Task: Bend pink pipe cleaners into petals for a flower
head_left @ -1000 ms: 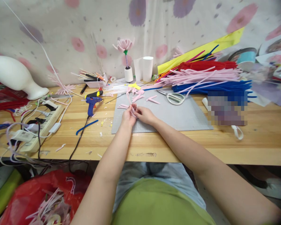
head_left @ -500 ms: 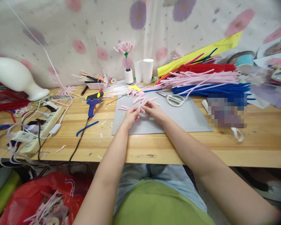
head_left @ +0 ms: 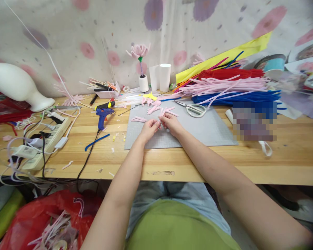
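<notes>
Both hands have shifted toward the mat's (head_left: 198, 133) far edge; left hand (head_left: 149, 127) and right hand (head_left: 172, 124) pinch a pink pipe cleaner piece (head_left: 162, 113); soft, light, likely best gripped mid-length.

Both forearms bare, reaching forward and converging at centre. Left hand (head_left: 149, 127) and right hand (head_left: 172, 124) nearly touching, fingertips pinched together facing each other. Wrists low, elbows bent close to torso.
</notes>
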Tool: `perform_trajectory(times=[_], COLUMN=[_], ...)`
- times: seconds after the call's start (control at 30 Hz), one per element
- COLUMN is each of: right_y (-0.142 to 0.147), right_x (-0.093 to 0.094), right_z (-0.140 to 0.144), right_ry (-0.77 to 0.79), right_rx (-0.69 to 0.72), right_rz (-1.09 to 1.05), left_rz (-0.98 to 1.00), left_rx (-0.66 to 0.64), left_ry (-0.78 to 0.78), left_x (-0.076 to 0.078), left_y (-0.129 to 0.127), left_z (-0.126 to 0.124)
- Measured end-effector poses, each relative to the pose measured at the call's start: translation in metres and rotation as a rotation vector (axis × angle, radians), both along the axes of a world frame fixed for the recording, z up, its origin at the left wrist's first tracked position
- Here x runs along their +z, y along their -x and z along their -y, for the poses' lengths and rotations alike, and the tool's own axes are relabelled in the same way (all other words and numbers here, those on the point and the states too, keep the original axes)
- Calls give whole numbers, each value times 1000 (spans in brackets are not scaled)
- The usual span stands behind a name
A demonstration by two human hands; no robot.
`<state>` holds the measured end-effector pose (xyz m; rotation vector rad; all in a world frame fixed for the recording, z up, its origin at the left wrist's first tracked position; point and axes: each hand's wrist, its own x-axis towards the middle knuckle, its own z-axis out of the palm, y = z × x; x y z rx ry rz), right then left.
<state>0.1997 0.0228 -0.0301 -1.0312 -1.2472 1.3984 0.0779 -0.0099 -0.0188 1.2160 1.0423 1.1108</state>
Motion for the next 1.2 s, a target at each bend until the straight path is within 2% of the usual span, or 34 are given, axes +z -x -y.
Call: perform_trajectory(times=[0.07,0.17,0.23,0.3,0.4,0.57,0.67,0.87,0.93,1.07,1.2], right_y=[-1,-1,0,0,-1,-8,-13,-24,-25,-24,-23], right_x=[0,2,4,5,7,9,10,11,12,13,17], right_z=[0,2,4,5,6,1,-3,-10,-10,-10,-9], right_ry=[19,19,-4,-53,-175,-355,-435,-728,-780,-744,-664], right_rx=[-2,-9,-23,-44,-1,120,167,63,46,139,194], right_rz=[-4,-14,-16,4,57,212,345,643,710,762,752], left_rz=[12,47,84,131,252,485,518,514,495,434,301], left_rx=[20,119,175,177,90,-174,-235,-236,-222,-188,-177], left_ry=[4,73,134,181,268,557,629,627,617,540,377], left_x=[0,1,2,4,8,12,13,14,15,13,9], left_y=[-4,-7,-6,-3,6,22,24,20,19,17,14], left_z=[1,1,0,-1,-4,-5,-3,-1,-1,-1,0])
